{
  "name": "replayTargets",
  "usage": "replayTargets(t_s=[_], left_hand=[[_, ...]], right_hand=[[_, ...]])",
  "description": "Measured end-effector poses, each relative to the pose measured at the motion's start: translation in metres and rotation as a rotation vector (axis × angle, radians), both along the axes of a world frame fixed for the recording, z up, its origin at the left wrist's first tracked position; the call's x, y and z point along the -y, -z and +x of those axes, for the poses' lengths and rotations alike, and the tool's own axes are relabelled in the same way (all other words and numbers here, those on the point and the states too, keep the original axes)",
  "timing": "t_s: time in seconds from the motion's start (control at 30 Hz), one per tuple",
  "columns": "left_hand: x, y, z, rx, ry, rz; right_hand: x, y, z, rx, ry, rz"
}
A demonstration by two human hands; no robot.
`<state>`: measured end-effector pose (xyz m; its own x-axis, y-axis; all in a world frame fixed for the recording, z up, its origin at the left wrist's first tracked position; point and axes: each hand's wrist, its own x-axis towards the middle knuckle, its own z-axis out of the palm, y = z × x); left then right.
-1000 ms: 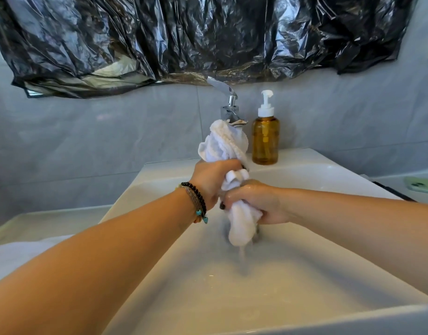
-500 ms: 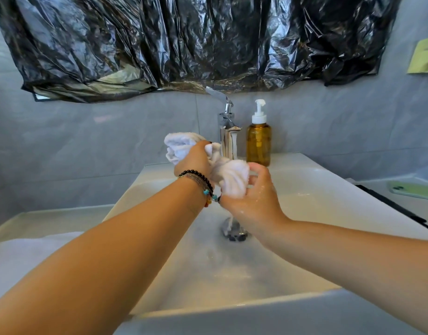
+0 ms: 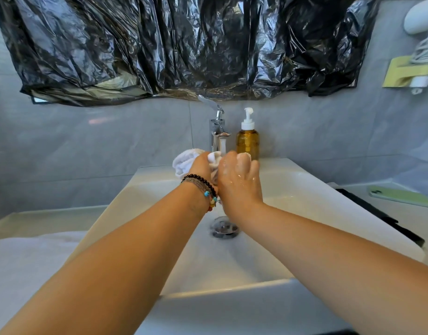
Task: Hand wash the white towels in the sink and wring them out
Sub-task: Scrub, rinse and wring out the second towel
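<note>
A small white towel (image 3: 184, 162) is bunched up above the white sink (image 3: 304, 189), just under the chrome tap (image 3: 217, 131), from which a thin stream of water runs. My left hand (image 3: 202, 166), with beaded bracelets at the wrist, grips the towel's left part. My wet right hand (image 3: 239, 180) is curled round the towel's right part and hides most of it. Both hands hold it close together above the drain (image 3: 223, 228).
An amber pump bottle (image 3: 247, 139) stands right of the tap. More white cloth (image 3: 26, 257) lies on the counter at left. A green phone (image 3: 401, 195) and a dark strip lie on the right counter. Black plastic sheeting (image 3: 184, 44) covers the wall above.
The towel went from a vertical twist over the drain to a sideways bunch raised up to the tap. Both hands moved away from me with it, and my right hand now covers its end.
</note>
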<state>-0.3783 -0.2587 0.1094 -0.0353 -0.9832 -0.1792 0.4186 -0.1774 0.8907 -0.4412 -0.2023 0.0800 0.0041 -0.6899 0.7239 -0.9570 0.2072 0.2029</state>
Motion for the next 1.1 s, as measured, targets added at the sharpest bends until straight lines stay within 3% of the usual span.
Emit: replayTargets(t_s=[0.13,0.2,0.3,0.5,0.73,0.83,0.97,1.03,1.1], left_hand=[[-0.001,0.003,0.001,-0.050,0.000,-0.022],[-0.004,0.001,0.001,-0.062,0.002,-0.038],[-0.007,0.002,-0.001,0.015,-0.048,-0.035],[-0.006,0.014,-0.003,0.122,-0.056,-0.032],[0.004,0.025,0.019,0.240,0.046,-0.138],[0.000,0.030,0.026,0.259,0.147,-0.184],[0.001,0.026,0.043,0.151,0.410,-0.264],[0.000,0.018,0.052,0.073,0.532,-0.289],[0.002,0.016,0.059,0.057,0.582,-0.297]], right_hand=[[0.005,-0.019,-0.005,-0.171,0.114,0.106],[0.009,-0.025,-0.010,0.024,-0.014,0.245],[0.013,-0.028,-0.024,0.463,-0.212,0.335],[0.029,-0.003,-0.034,0.703,-0.518,0.601],[0.033,0.024,-0.015,1.295,-0.628,0.611],[0.029,0.029,-0.010,1.423,-0.622,0.662],[0.011,0.011,-0.029,1.411,-0.662,0.960],[0.003,-0.001,-0.051,1.529,-0.786,1.120],[0.003,-0.006,-0.070,1.712,-0.847,1.074]])
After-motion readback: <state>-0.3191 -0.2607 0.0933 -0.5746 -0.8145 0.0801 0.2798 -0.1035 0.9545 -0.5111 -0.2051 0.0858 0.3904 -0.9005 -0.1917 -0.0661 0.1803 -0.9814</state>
